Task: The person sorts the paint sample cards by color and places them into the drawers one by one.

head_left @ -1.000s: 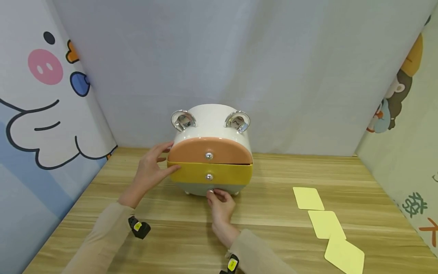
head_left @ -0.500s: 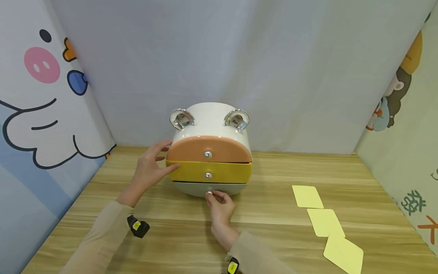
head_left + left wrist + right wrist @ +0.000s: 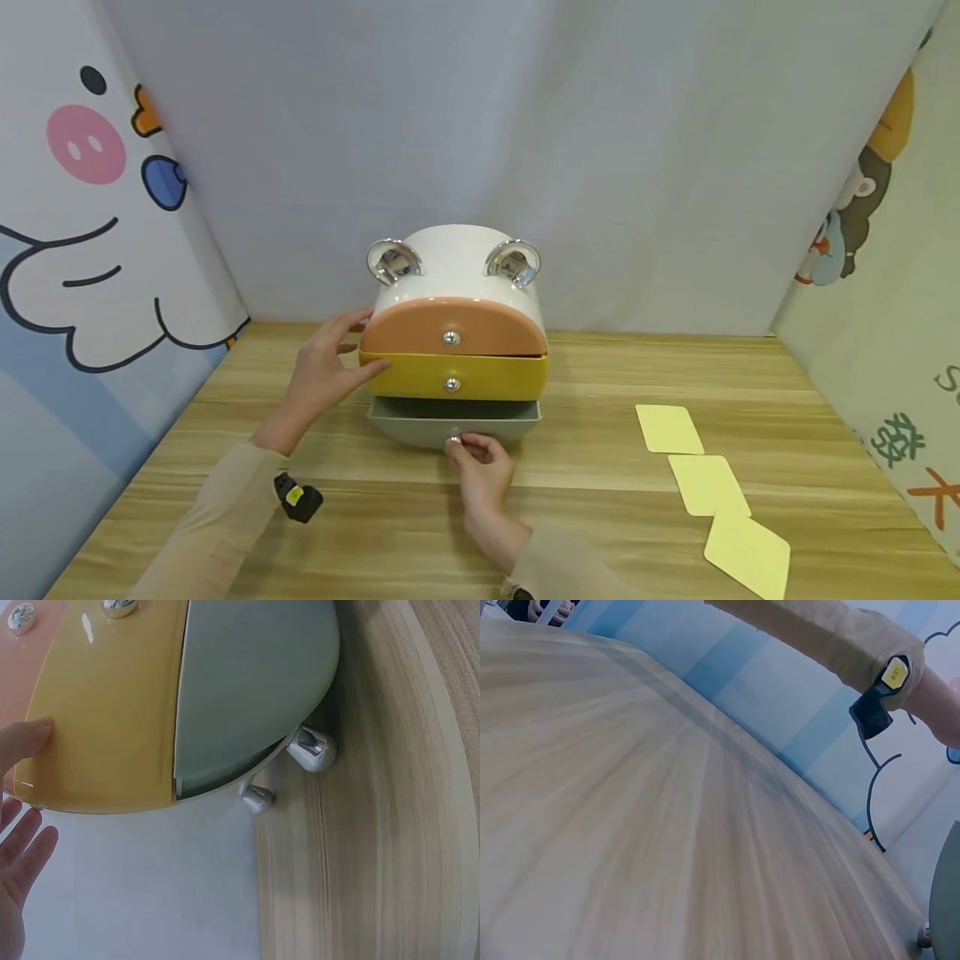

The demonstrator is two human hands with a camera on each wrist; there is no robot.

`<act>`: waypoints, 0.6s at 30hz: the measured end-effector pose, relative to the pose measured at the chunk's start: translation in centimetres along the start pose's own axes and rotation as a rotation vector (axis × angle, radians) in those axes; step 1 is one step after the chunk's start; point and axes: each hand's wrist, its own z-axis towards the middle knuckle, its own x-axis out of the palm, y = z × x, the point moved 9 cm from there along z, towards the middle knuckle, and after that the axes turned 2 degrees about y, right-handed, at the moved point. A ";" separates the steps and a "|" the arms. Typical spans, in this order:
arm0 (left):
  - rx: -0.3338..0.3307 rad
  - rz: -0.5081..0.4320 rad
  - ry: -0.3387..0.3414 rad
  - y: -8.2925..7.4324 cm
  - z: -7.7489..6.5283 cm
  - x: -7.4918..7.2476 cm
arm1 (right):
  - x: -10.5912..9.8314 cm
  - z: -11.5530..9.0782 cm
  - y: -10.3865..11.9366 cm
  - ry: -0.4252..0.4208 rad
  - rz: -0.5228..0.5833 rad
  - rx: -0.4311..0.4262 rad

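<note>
A small rounded drawer cabinet (image 3: 461,258) in white stands on the wooden table, with two silver ring-shaped ears. Its fronts are an orange drawer (image 3: 420,325), a yellow drawer (image 3: 412,377) and a grey-green drawer (image 3: 405,429). The grey-green one is pulled partway out, its dark inside showing beneath the yellow. Thumb and index finger of my right hand (image 3: 487,479) pinch its silver knob (image 3: 453,439). My left hand (image 3: 322,375) steadies the cabinet's left side, thumb on the yellow front (image 3: 112,720) and fingers spread along the side. The right wrist view misses my right fingers.
Three pale yellow square cards (image 3: 670,429) lie in a slanting row on the table's right. A grey cloth wall (image 3: 637,167) rises behind the cabinet, with cartoon-printed panels at both sides. Silver feet (image 3: 311,748) support the cabinet.
The grey-green drawer has slid out toward me from its closed position, my right hand drawing back with the knob. My left hand keeps its place on the cabinet. The head view has shifted slightly.
</note>
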 end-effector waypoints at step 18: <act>0.000 0.002 0.007 -0.1 0.0 0.0 | -1.1 -2.4 -0.1 0.064 0.009 0.100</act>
